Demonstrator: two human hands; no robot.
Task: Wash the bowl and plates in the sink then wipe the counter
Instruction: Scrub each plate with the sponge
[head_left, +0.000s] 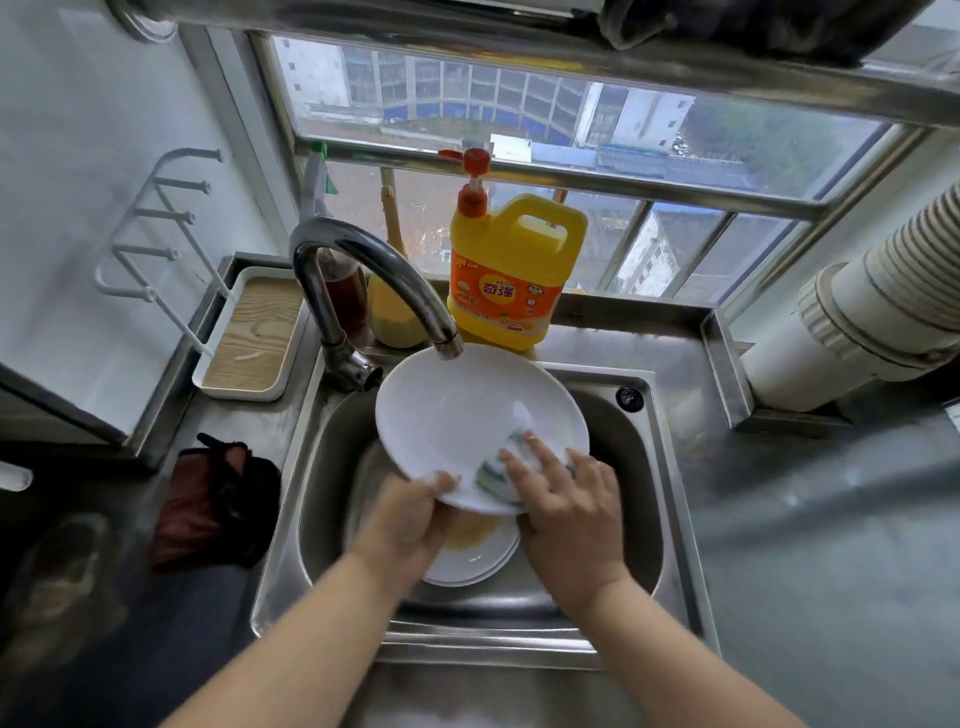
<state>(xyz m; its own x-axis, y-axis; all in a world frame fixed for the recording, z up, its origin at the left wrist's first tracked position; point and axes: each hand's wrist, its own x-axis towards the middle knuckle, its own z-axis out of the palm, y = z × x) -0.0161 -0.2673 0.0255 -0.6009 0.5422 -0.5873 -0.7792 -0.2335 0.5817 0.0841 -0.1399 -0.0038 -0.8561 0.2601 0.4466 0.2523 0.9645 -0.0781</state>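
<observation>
A person stands at a steel sink (670, 467). Their left hand (410, 525) grips the near rim of a white plate (457, 415), held tilted over the basin just beneath the tap (363, 270). Their right hand (566, 514) presses a soapy sponge (498, 467) against the plate's face, fingers (545, 454) spread flat. More plates (478, 556) lie stacked in the basin below. A yellow detergent bottle (511, 270) stands behind the sink, and a dark red cloth (213, 504) lies on the bench to the left.
</observation>
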